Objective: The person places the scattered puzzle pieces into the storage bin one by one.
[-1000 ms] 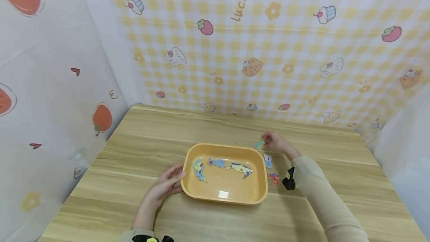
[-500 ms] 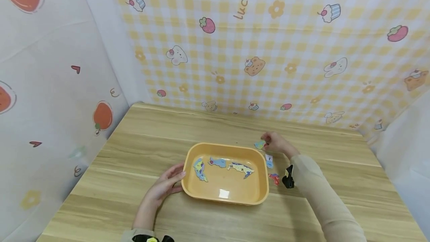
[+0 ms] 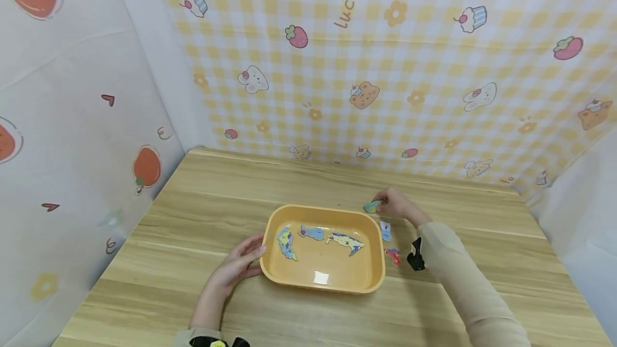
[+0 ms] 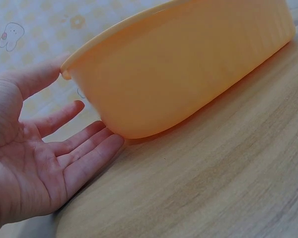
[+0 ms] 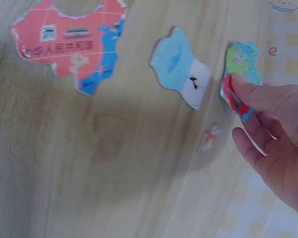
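My right hand (image 5: 283,124) pinches a green, blue and red puzzle piece (image 5: 242,62) between thumb and fingers, beyond the back right corner of the yellow tub (image 3: 322,289). Nearer me lie a light-blue and white piece (image 5: 174,62) and a red and blue piece (image 5: 69,44) with Chinese characters. A tiny red and white piece (image 5: 208,139) lies near my fingertips. With fairly straight fingers, my left hand (image 4: 44,144) touches the tub's left end, the thumb (image 4: 42,77) at its rim. Inside the tub are a curved blue and yellow piece (image 3: 286,242), a blue one (image 3: 312,233) and a cream one (image 3: 344,241).
The wood-grain table (image 3: 231,191) extends around the tub on all sides. A yellow checked cloth (image 3: 328,79) hangs behind it, and a white printed cloth (image 3: 87,122) hangs on the left. Black straps (image 3: 416,255) are on both wrists.
My right hand and the puzzle piece in its grip have shifted only slightly, the piece tilting a little. The left hand and the tub stay where they were.
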`<state>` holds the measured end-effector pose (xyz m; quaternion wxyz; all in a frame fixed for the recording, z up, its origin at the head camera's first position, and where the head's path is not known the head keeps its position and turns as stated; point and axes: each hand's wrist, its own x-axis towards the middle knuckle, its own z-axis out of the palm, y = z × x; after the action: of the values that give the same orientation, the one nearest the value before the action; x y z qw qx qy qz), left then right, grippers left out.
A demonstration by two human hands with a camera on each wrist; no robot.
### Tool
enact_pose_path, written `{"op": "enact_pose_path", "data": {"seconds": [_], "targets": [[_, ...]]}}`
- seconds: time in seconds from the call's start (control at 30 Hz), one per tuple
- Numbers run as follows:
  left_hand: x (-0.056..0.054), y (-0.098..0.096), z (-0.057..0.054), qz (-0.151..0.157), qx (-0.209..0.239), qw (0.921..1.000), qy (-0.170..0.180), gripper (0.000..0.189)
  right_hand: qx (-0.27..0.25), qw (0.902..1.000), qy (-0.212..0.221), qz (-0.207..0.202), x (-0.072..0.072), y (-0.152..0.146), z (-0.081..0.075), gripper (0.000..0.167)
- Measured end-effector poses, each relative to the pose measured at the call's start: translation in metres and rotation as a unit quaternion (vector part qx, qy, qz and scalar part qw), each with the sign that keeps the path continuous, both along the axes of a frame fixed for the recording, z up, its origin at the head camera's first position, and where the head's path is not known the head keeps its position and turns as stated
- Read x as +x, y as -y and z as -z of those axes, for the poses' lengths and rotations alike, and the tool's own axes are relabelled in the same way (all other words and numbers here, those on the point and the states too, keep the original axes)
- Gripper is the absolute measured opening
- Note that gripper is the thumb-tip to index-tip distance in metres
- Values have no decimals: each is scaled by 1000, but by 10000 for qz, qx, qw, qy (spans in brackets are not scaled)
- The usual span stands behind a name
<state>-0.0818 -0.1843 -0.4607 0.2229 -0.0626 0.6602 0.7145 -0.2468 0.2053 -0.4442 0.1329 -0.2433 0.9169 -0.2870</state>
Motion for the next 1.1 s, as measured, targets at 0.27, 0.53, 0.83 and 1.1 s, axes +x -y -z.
{"op": "enact_pose_path", "data": {"seconds": [0.27, 0.53, 0.83, 1.1], "targets": [[0, 1, -1, 34, -41, 10000, -10, 65, -287, 9982, 221, -468, -24, -22, 12, 11], [-1, -1, -1, -49, -68, 9999, 60, 64, 260, 9978, 594, -168, 3, -5, -44, 16], [-1, -2, -1, -88, -80, 9999, 69, 64, 124, 9972, 695, -261, 8, -1, -62, 15], [-1, -1, -1, -52, -65, 9999, 60, 64, 103, 9965, 757, -328, 10, 5, -75, 14]]}}
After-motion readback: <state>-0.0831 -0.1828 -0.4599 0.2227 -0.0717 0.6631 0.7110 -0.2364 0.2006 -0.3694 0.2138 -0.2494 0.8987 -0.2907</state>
